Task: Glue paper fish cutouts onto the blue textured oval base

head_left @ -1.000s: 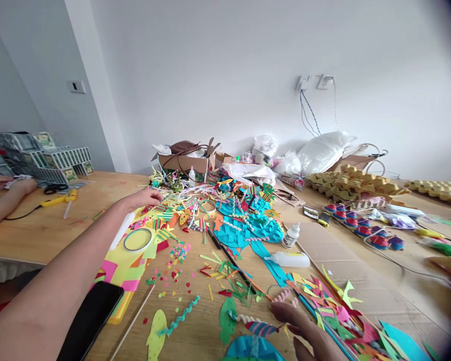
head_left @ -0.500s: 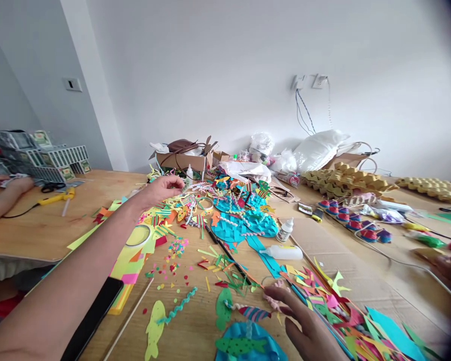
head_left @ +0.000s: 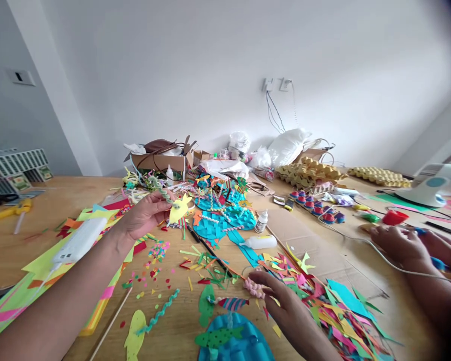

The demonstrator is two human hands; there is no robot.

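Raised over the left middle of the table, my left hand (head_left: pixel 152 213) pinches a yellow paper fish (head_left: pixel 179 209) with a twisted green pipe cleaner (head_left: pixel 161 189) attached. My right hand (head_left: pixel 276 296) hovers low on the right with fingers apart, near a pink curly piece (head_left: pixel 254 288). Left of it lie a striped fish (head_left: pixel 233 304), a green fish (head_left: pixel 206 305) and a dotted green fish (head_left: pixel 218 338) on a blue paper piece (head_left: pixel 253 346). A yellow-green fish (head_left: pixel 136 336) with a teal twisted strand (head_left: pixel 160 313) rests at the front left.
Glue bottles (head_left: pixel 262 221) and paper scraps (head_left: pixel 346 321) are spread over the table. Another person's hands (head_left: pixel 402 245) work at the right beside a white cable. Egg trays (head_left: pixel 308 173), bags and a cardboard box (head_left: pixel 158 163) stand at the back.
The view has turned right. My left hand now holds up the yellow fish and its green strand, which were not visible in it before. My right hand remains open.
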